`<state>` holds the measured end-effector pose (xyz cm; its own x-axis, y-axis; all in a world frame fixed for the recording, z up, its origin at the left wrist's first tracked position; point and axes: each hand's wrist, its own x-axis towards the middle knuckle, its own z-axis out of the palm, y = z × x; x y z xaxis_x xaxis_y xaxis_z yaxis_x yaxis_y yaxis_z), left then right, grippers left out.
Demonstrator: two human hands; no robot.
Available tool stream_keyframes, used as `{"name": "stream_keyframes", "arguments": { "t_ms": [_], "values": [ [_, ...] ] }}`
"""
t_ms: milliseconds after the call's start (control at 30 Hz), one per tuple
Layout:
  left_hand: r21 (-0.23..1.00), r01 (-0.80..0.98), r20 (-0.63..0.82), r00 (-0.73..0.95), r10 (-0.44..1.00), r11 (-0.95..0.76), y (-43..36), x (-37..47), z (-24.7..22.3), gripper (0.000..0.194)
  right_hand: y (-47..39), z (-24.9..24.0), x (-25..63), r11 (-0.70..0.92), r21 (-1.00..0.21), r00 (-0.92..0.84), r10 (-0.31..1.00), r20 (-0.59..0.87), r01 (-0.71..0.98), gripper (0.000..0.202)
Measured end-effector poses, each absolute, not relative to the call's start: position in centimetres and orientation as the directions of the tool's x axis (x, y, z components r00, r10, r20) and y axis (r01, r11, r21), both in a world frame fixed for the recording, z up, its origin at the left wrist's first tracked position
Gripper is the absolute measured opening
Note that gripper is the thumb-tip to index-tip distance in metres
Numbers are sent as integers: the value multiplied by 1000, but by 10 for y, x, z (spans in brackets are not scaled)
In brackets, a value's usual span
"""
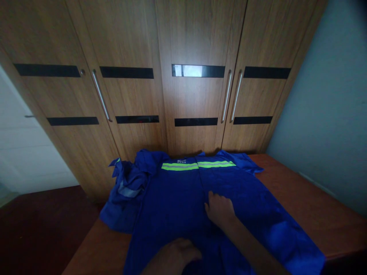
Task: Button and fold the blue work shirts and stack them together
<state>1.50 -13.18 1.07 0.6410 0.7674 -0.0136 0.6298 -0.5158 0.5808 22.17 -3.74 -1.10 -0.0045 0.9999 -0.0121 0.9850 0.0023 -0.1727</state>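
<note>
A blue work jacket [174, 198] lies spread front side up, with a yellow-green and silver reflective band across its chest. Its front seam runs down the middle toward my right hand [220, 209], whose fingers are curled down against the cloth beside that seam. My left hand [179, 255] is lower in the view, over the jacket's lower part. Its fingers are dim and partly hidden, so their grip does not show. Crumpled blue cloth with a grey reflective strip [129, 190] lies at the jacket's left side.
The jacket rests on a reddish-brown surface [309, 206]. Behind it stands a wooden wardrobe [192, 99] with black strips and metal handles. A pale blue wall [329, 122] is on the right. Dark red floor [48, 225] and a white door [28, 156] show on the left.
</note>
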Motion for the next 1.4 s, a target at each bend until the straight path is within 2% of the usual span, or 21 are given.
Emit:
{"name": "stream_keyframes", "arguments": {
  "t_ms": [100,233,400,533,633,700,833,933,1133,1400],
  "values": [
    [560,635,-52,668,742,-532,-119,25,2,38,-24,-24,225,-23,-347,9,999,-43,938,23],
    [566,647,-82,661,746,-511,-114,27,-1,45,-11,-26,246,-7,-537,-22,999,-48,844,14],
    [615,676,20,502,865,-406,-108,34,14,50,9,-9,268,-34,-828,-11,999,-49,559,19],
    [589,706,86,430,899,-394,-83,51,23,48,33,13,272,-30,-947,13,1000,-27,320,25],
    [502,752,132,421,897,-427,-58,64,21,52,55,31,270,-15,-971,6,1000,-14,239,30],
    [439,793,150,399,905,-423,-41,69,17,49,69,41,269,-2,-972,7,1000,-1,237,35],
    [445,815,161,335,928,-371,-9,67,12,18,93,52,274,19,-946,54,998,38,324,41],
    [494,784,210,312,927,-376,13,56,16,21,104,52,287,22,-889,122,989,87,457,36],
    [544,743,289,271,918,-390,44,41,24,25,109,48,306,-58,-641,185,974,133,765,22],
    [530,755,345,225,911,-387,46,37,14,23,50,45,277,-182,-308,246,951,185,934,57]
  ]
}}
